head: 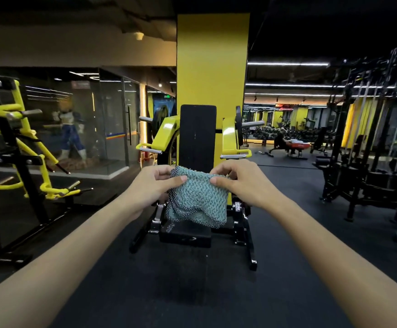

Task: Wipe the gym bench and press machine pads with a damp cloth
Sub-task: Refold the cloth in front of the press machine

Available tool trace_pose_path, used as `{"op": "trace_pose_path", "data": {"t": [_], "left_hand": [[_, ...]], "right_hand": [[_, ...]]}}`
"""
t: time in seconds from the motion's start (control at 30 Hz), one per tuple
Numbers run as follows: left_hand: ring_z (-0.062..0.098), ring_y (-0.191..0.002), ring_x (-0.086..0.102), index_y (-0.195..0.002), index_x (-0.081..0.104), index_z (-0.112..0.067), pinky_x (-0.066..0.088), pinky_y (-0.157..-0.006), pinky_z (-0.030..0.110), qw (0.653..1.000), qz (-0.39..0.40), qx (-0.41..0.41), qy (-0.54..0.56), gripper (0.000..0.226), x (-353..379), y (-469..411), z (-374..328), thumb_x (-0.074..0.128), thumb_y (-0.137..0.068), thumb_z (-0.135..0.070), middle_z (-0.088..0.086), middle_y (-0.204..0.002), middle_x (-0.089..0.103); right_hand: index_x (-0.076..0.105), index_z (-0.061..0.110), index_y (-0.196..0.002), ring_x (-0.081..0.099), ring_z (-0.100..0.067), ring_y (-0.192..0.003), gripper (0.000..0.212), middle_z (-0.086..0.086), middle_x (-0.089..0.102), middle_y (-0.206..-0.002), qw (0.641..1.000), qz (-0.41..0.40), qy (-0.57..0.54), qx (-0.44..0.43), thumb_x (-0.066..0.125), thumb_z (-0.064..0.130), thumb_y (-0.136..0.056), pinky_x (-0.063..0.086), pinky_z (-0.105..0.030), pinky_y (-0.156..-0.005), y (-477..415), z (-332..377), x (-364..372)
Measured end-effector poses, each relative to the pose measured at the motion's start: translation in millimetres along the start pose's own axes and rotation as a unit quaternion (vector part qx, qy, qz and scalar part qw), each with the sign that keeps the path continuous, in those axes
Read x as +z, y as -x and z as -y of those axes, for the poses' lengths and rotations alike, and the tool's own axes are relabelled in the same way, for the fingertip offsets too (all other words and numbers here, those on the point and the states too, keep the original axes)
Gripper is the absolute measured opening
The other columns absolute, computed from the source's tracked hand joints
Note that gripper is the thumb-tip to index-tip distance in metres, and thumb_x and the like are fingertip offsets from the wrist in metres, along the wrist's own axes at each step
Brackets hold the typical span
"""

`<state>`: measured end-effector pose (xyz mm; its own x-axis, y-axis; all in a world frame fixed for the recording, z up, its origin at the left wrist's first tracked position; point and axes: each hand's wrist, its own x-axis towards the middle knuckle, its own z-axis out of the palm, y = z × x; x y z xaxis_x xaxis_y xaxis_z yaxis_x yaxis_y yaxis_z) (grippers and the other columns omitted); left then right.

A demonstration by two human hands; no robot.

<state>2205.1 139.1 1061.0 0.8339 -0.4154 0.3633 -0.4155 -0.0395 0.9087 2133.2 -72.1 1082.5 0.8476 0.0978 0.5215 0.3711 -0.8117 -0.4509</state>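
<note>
- While both hands pinch the cloth [198, 197] by its top edge, it hangs loose in the air in front of the back pad [198, 136], touching no pad.
- Left hand [156, 183]: thumb and fingers closed on the cloth's top left corner. Right hand [236, 179]: same grip on the top right corner.
- Risk: the cloth is unfolded and floppy. Wiped like this, it likely bunches and drags, so coverage of the back pad comes out patchy.
- Risk: the lower hem dangles just above the seat [185, 234]. One slipped pinch and it probably drops to the floor [192, 292] and picks up grit.
- Risk: the handles [236, 154] stick out on both sides of the back pad. A wide stroke could knock a knuckle or snag the cloth on them.
- Hidden: the cloth and hands cover the back pad's lower end and most of the seat.
- Hard to tell: whether the cloth is damp, and whether the pads are dirty; both are black under dim light.
- Cut off: no bench is clearly in view near the back pad; the far-right racks are blurred.
</note>
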Motion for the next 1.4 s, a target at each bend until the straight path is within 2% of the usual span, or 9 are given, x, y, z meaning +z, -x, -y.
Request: {"op": "trace_pose_path", "data": {"t": [0.17,0.3,0.43,0.63,0.7,0.83,1.07,1.17,1.4], "left_hand": [[0.013,-0.090,0.072,-0.092,0.072,-0.017,0.058,-0.073,0.028,1.000,0.002,-0.008,-0.010,0.004,-10,-98,48,0.072,-0.088,-0.017,0.002,-0.096,0.077],[0.005,-0.078,0.071,-0.091,0.070,-0.014,0.054,-0.061,0.018,1.000,-0.007,-0.010,-0.007,0.003,-12,-182,91,0.071,-0.089,-0.013,0.003,-0.093,0.076],[0.015,-0.090,0.070,-0.101,0.070,-0.007,0.057,-0.080,0.035,1.000,-0.021,-0.005,-0.017,0.015,-14,-274,129,0.071,-0.090,-0.015,0.009,-0.101,0.076],[0.000,-0.076,0.070,-0.101,0.070,-0.010,0.052,-0.059,0.015,0.999,-0.034,-0.009,-0.004,0.011,-23,-408,172,0.069,-0.090,-0.013,-0.002,-0.089,0.076],[0.001,-0.078,0.070,-0.104,0.070,-0.008,0.054,-0.060,0.016,0.999,-0.036,-0.014,-0.004,0.014,-32,-446,186,0.069,-0.090,-0.013,-0.001,-0.091,0.076],[0.008,-0.090,0.072,-0.103,0.070,-0.010,0.059,-0.071,0.021,0.999,-0.032,-0.022,-0.014,0.014,-53,-515,220,0.069,-0.091,-0.016,0.003,-0.100,0.076],[0.002,-0.074,0.070,-0.093,0.068,-0.013,0.051,-0.058,0.014,1.000,-0.009,-0.016,0.005,0.003,-100,-635,287,0.068,-0.091,-0.012,-0.002,-0.089,0.075],[0.008,-0.082,0.070,-0.095,0.068,-0.012,0.056,-0.065,0.020,1.000,0.002,-0.011,-0.002,0.004,-127,-692,310,0.069,-0.091,-0.013,0.004,-0.096,0.075],[0.007,-0.090,0.070,-0.093,0.069,-0.015,0.059,-0.073,0.022,0.998,0.043,0.016,-0.033,0.004,-179,-817,345,0.070,-0.090,-0.017,0.002,-0.100,0.076]], "right_hand": [[0.072,0.020,-0.094,0.051,0.011,-0.064,0.005,0.013,0.063,-0.085,1.000,0.003,0.005,0.011,0.068,0.024,-0.092,0.036,-0.007,-0.060,-86,-69,27],[0.070,0.020,-0.089,0.051,0.003,-0.068,0.003,0.010,0.064,-0.086,1.000,0.004,0.000,-0.002,0.069,0.020,-0.092,0.037,-0.007,-0.062,-157,-130,48],[0.071,0.019,-0.090,0.052,0.011,-0.065,0.003,0.016,0.062,-0.081,1.000,0.009,0.008,-0.020,0.070,0.021,-0.092,0.036,-0.006,-0.060,-236,-194,61],[0.068,0.023,-0.088,0.053,-0.003,-0.071,0.004,0.013,0.062,-0.082,0.999,0.024,0.005,-0.032,0.070,0.023,-0.092,0.041,-0.017,-0.065,-360,-276,75],[0.067,0.026,-0.085,0.052,-0.003,-0.071,0.007,0.015,0.061,-0.080,0.999,0.023,0.000,-0.034,0.070,0.024,-0.091,0.043,-0.022,-0.067,-399,-299,84],[0.065,0.029,-0.082,0.051,0.000,-0.065,0.012,0.015,0.060,-0.077,0.999,0.026,-0.007,-0.044,0.071,0.023,-0.090,0.035,-0.013,-0.060,-465,-338,109],[0.067,0.030,-0.083,0.053,0.000,-0.067,0.011,0.011,0.063,-0.079,0.999,0.010,-0.008,-0.040,0.071,0.024,-0.090,0.037,-0.011,-0.060,-573,-399,169],[0.068,0.027,-0.084,0.055,-0.005,-0.070,0.008,0.008,0.064,-0.079,1.000,0.003,-0.007,-0.025,0.071,0.023,-0.090,0.040,-0.014,-0.062,-625,-417,189],[0.070,0.024,-0.087,0.057,0.002,-0.065,0.004,0.012,0.063,-0.074,0.999,-0.035,0.007,-0.003,0.072,0.022,-0.089,0.045,-0.017,-0.064,-736,-455,224]]}}
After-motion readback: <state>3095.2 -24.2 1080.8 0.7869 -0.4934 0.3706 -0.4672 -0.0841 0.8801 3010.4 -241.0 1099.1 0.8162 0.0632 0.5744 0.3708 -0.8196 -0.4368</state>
